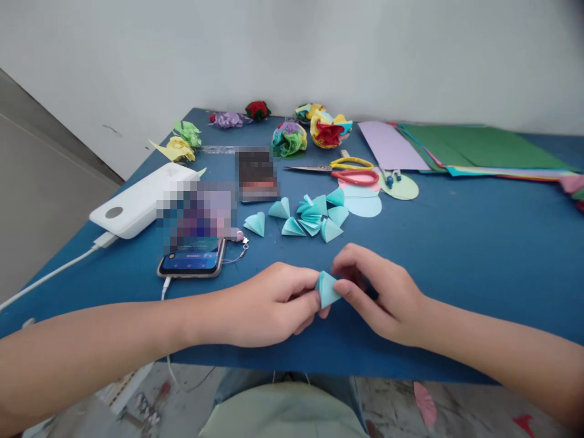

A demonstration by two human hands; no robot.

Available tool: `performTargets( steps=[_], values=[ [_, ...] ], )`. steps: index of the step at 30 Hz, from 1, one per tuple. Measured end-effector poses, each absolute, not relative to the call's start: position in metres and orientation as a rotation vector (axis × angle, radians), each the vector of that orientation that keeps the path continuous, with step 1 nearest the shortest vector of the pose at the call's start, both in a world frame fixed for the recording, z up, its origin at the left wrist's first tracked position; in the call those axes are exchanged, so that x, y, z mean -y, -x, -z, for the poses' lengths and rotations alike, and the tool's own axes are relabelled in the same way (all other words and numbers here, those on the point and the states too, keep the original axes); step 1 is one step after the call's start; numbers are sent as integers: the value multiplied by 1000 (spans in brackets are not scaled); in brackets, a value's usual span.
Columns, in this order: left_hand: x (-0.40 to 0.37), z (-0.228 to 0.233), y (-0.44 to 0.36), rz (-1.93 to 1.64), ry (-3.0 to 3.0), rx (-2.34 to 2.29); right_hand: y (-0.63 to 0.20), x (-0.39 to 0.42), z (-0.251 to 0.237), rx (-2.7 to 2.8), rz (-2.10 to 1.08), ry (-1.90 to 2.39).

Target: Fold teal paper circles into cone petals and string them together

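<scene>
1. The blue table is the largest thing and the landmark here; everything lies on its top, and the person sits at its near edge.
2. At the far right corner of the table lies a stack of paper sheets, green on top, with a purple sheet beside it.
3. At the left side of the table rests a white power bank, and a phone lies just near it, closer to the near edge.
4. Along the far edge of the table sit several paper flowers of mixed colours.
5. Toward the middle of the table lie scissors and two paper circles.
6. In the middle of the table is a small pile of folded pieces, all light turquoise cones.
7. The left hand and the right hand meet at the near edge of the table. Both pinch one folded piece between thumb and fingers, fingers narrow around it.
8. The step in hand seems to be pressing the fold of this piece. The next move probably calls for a firm, even crease, so that it matches the cones in the pile.
</scene>
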State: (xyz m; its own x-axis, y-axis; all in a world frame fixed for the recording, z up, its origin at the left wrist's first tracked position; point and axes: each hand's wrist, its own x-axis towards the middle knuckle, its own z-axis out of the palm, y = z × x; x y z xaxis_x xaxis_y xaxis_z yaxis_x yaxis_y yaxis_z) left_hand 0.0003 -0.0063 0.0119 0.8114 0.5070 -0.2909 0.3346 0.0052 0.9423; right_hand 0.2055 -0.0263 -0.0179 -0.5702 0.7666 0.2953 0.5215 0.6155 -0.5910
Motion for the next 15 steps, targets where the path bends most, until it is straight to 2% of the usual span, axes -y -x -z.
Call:
performTargets(
  steps=[6,15],
  values=[
    [5,-13,-2,-140,-1603,-689,-206,24,21,2398,-707,855],
    [5,-16,0,-192,-1662,-663,-205,26,24,2398,-609,860]
  ],
)
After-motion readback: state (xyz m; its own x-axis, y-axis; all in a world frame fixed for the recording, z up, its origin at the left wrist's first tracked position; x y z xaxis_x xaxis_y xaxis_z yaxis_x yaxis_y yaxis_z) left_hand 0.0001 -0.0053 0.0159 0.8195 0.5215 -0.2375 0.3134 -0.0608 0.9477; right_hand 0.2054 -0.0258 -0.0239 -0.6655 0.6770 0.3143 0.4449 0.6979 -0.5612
